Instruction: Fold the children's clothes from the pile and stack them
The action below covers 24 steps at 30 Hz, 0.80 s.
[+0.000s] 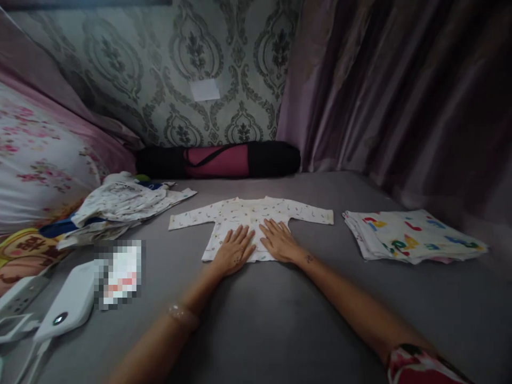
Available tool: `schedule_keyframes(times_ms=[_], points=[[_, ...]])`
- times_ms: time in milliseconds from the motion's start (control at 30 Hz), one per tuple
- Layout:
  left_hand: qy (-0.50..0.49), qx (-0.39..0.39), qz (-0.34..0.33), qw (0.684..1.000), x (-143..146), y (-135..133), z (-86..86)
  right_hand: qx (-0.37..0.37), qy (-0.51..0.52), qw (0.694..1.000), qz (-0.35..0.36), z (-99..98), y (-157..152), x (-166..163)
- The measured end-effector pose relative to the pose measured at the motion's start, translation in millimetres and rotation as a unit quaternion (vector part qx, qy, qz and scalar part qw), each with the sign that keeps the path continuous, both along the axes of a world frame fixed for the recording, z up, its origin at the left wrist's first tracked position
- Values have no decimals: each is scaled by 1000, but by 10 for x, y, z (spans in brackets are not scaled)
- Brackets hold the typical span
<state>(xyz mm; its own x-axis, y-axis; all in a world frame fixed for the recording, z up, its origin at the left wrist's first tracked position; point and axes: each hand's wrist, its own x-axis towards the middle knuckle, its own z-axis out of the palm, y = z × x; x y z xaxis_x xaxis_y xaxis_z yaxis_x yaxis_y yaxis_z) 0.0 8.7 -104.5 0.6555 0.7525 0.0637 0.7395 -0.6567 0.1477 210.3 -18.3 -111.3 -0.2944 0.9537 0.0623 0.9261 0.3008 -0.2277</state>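
Observation:
A small white long-sleeved baby shirt (251,212) with a scattered print lies spread flat on the grey sheet, its neckline away from me and both sleeves stretched out sideways. My left hand (235,249) rests palm down on the shirt's lower left part, fingers spread. On its lower right part lies my right hand (280,241), also flat with fingers apart. Part of the hem is covered by the hands. Neither hand grips the cloth.
Folded white cloths with colourful shapes (416,234) lie at right. Loose clothes (120,205) are heaped at left, near a white power bank (72,298) with cables, a power strip (24,293) and a blurred-out packet (122,274). A black and pink rolled bag (220,161) lies along the wall.

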Motion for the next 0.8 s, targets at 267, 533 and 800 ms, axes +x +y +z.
schedule_keyframes(times_ms=[267, 533, 800], points=[[-5, 45, 55, 997, -10, 11, -44, 13, 4, 1000, 21, 72, -321, -2], [23, -1, 52, 998, 0, -17, -141, -2, -2, 1000, 27, 60, -369, -11], [22, -33, 25, 999, -81, -227, -83, -24, -16, 999, 37, 75, -379, 7]])
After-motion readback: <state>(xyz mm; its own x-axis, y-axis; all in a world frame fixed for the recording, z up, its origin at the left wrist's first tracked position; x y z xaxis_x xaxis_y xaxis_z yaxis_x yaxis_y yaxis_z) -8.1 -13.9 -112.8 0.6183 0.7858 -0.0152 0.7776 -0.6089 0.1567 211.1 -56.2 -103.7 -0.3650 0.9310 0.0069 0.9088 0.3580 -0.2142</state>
